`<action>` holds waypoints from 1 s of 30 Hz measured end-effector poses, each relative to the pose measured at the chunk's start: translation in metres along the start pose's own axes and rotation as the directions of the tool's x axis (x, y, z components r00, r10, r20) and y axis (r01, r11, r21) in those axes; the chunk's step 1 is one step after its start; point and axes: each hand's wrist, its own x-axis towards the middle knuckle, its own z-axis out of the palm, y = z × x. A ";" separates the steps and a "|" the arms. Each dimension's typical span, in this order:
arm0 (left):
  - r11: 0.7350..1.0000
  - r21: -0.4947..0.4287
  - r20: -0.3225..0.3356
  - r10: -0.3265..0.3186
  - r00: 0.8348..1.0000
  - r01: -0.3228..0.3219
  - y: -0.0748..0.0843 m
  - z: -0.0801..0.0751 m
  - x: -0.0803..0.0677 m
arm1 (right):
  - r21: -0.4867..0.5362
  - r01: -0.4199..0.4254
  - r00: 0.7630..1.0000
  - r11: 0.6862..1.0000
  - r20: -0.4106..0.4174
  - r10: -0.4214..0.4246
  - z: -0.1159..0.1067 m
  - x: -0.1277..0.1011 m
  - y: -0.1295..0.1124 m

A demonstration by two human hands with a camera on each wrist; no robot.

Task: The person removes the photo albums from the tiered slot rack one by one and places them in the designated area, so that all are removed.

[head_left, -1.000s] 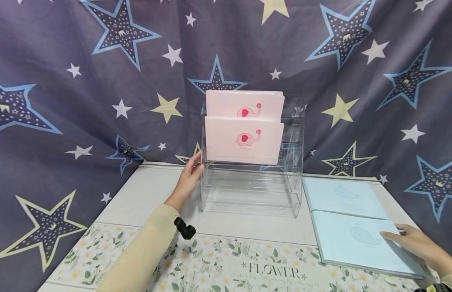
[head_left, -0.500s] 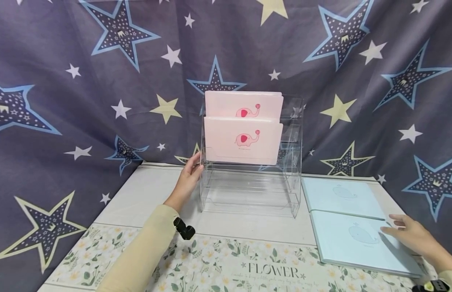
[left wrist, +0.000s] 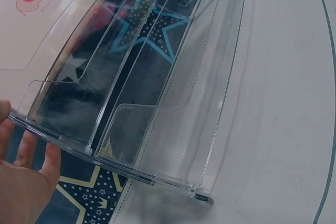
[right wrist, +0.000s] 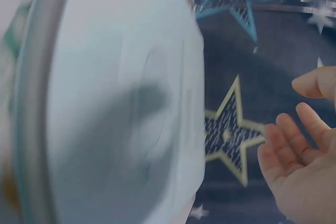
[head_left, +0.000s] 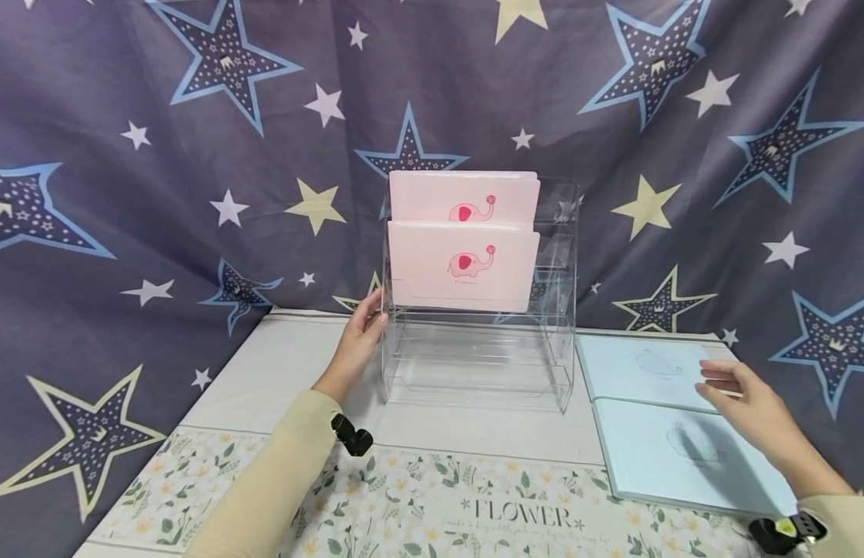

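Observation:
A clear plastic tiered rack [head_left: 480, 364] stands upright on the table. Two pink booklets or folders printed with an elephant sit in its upper tiers, the front one [head_left: 497, 267] below the rear one [head_left: 432, 194]. My left hand [head_left: 355, 349] holds the rack's left side edge, thumb at the front and fingers [left wrist: 51, 161] against the outer side. To the right lie two light-blue flat pieces with a whale print, a near one [head_left: 634, 457] and a far one [head_left: 606, 372]. Above them hovers my right hand [head_left: 752, 411], fingers loosely bent with nothing between them.
A floral strip marked FLOWER [head_left: 522, 515] runs along the table's front. Behind the white tabletop [head_left: 278, 372] hangs a dark star-patterned curtain [head_left: 306, 256]. The rack's lower tiers are see-through.
My right hand has lifted off the near light-blue piece and moved up and left over the far one. The left hand stays on the rack.

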 end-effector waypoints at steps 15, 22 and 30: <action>1.000 -0.004 -0.006 -0.004 1.000 0.004 -0.002 -0.001 0.000 | 0.171 0.319 0.947 0.932 -0.098 -0.306 0.033 0.034 -0.093; 1.000 -0.004 -0.008 -0.011 1.000 0.011 -0.001 -0.001 0.000 | 0.232 0.327 0.945 0.916 -0.089 -0.314 0.054 0.051 -0.123; 1.000 0.005 -0.002 -0.013 1.000 0.013 0.000 0.000 0.000 | 0.324 0.361 0.932 0.875 -0.078 -0.355 0.059 0.081 -0.158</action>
